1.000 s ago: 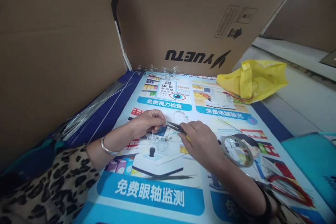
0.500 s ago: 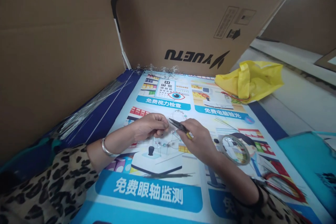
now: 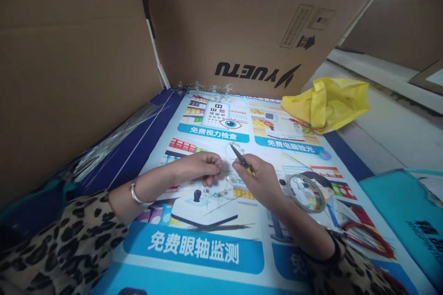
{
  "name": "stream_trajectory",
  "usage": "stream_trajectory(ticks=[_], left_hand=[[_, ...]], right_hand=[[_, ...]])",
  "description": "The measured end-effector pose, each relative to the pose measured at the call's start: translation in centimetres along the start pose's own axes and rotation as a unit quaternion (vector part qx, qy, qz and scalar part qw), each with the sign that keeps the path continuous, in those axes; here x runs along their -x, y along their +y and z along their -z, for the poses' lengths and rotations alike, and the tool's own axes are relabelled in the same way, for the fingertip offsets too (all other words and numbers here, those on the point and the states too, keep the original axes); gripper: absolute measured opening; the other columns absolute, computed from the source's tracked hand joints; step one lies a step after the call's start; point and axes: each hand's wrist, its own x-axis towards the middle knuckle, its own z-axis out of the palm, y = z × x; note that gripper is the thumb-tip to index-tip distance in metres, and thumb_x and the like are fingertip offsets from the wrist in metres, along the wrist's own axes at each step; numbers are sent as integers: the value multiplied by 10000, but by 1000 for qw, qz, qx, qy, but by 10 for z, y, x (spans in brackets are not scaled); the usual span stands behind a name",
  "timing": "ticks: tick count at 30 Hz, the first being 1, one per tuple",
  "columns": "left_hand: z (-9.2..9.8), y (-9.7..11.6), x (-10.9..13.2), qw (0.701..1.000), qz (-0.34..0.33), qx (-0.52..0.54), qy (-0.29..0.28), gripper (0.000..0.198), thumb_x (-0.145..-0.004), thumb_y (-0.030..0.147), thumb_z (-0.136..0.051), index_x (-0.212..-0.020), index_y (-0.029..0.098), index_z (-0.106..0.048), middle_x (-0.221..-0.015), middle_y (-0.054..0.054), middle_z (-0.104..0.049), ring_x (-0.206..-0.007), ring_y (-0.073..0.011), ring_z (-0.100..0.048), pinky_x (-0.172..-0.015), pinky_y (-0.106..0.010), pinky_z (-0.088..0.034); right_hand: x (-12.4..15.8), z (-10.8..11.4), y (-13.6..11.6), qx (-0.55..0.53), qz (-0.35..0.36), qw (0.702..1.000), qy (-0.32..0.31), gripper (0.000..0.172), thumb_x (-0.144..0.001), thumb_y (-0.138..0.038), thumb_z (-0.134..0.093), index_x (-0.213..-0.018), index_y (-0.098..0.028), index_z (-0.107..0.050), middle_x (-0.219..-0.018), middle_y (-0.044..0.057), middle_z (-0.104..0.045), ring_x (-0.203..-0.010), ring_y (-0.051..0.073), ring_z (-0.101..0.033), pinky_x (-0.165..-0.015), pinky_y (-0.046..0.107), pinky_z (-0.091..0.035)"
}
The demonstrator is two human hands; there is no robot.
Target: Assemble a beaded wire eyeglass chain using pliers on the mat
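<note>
My left hand (image 3: 204,168) is closed in a pinch, with a silver bangle on its wrist. A thin wire piece with small clear and pale green beads (image 3: 221,191) hangs just below its fingers; the exact grip point is too fine to make out. My right hand (image 3: 259,177) is wrapped round pointed pliers (image 3: 238,153) with yellow on the handle. The pliers' dark tip points up and away to the left, apart from my left fingers. Behind the tip, a small ring of beads (image 3: 235,145) lies on the printed sheet (image 3: 194,276).
Several beaded wire pieces (image 3: 214,91) lie along the cardboard wall (image 3: 221,23). Loose silver wires (image 3: 114,140) rest at the left. To the right are a yellow bag (image 3: 328,103), a roll of clear tape (image 3: 306,193), red-handled scissors (image 3: 370,238) and a turquoise pouch (image 3: 401,212).
The pliers' tip has swung upward and moved off from my left fingertips. My left hand stays pinched in nearly the same place. The view has shifted slightly.
</note>
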Motion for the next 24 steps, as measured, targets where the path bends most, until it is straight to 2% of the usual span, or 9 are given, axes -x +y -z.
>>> stream_trajectory(ticks=[8, 18, 21, 24], left_hand=[[-1, 0, 1, 1000, -4, 0, -12, 160, -762, 271, -590, -730, 139, -505, -501, 31, -533, -421, -62, -451, -476, -206, -383], [-1, -1, 1, 1000, -3, -22, -11, 134, -745, 241, -599, -730, 131, -525, -489, 38, -528, -416, -58, -445, -459, -196, -364], [-1, -1, 1, 1000, -4, -17, -10, 129, -736, 236, -602, -721, 135, -524, -471, 44, -518, -402, -56, -431, -447, -193, -353], [-1, 0, 2, 1000, -5, -14, -5, 138, -735, 243, -598, -695, 138, -518, -450, 48, -506, -393, -54, -417, -446, -194, -342]], right_hand=[[-1, -1, 1, 10, -5, 1000, 1, 122, -796, -287, -509, -770, -196, -586, -688, -5, -609, -643, 129, -554, -594, 230, -382], [2, -6, 2, 11, -18, 1000, 1, 141, -801, -308, -516, -771, -199, -601, -682, -11, -622, -630, 128, -558, -569, 231, -377], [1, -7, 4, 24, 7, 1000, 0, 135, -808, -296, -514, -781, -199, -603, -694, -4, -617, -646, 135, -561, -582, 239, -397], [1, -7, 9, 58, 68, 996, 27, 140, -817, -274, -506, -886, -196, -599, -783, 28, -631, -734, 161, -572, -654, 271, -433]])
